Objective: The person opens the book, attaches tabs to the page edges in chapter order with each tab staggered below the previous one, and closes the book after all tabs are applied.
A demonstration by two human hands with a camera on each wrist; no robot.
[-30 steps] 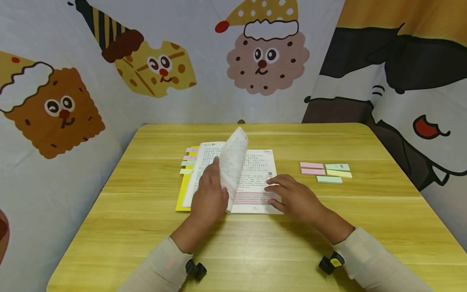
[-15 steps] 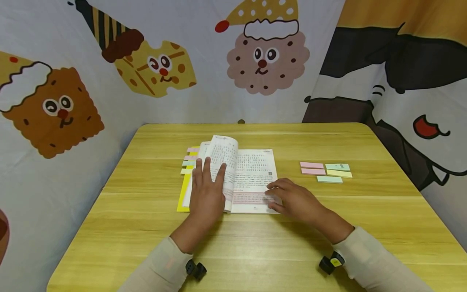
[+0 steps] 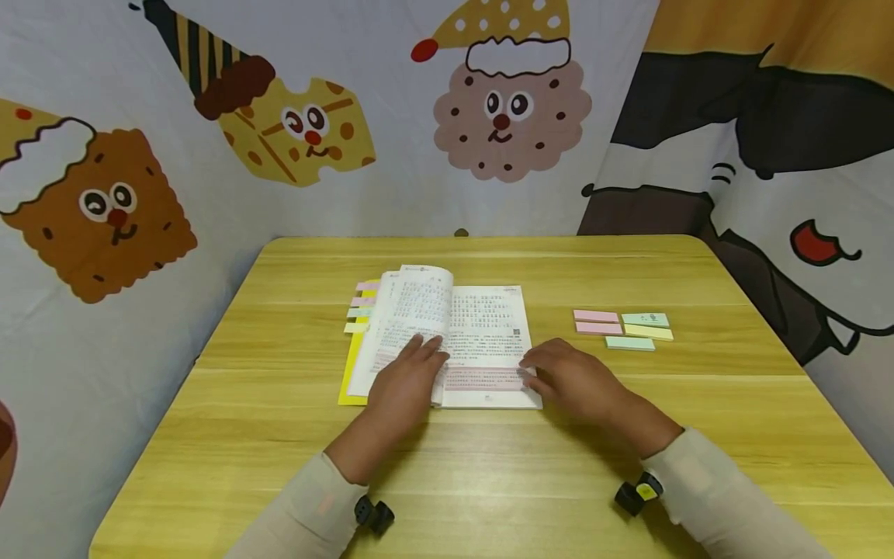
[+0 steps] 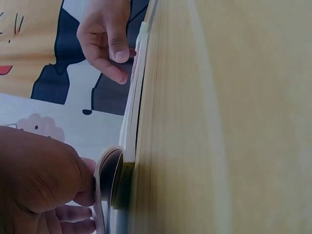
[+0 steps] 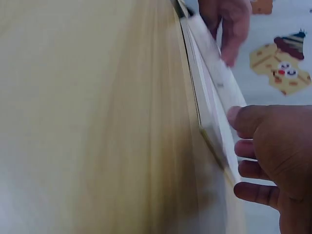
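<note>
An open book [image 3: 489, 334] with printed pages and a yellow cover lies mid-table. My left hand [image 3: 408, 380] rests on its left-hand pages beside the spine, fingertips over the lower text. Those pages bulge in a curve, and the left wrist view shows the fingers against the curled page stack [image 4: 103, 168]. At the outer edge of the right page is my right hand [image 3: 576, 380], its fingers loosely bent over the paper. In the right wrist view a blurred page [image 5: 219, 73] stands slightly off the block, with the right thumb [image 5: 236, 116] touching its edge.
Several pastel sticky tabs [image 3: 362, 313] stick out from the book's left edge. Right of the book lie pink [image 3: 597, 328], green [image 3: 646, 320] and yellow sticky-note pads [image 3: 648, 333] on the wooden table [image 3: 279, 466]. A cartoon cloth [image 3: 391, 210] hangs behind.
The turned page has come down from upright onto the left side. My left hand's fingers have slid from that page down toward the spine. The right hand has shifted slightly right.
</note>
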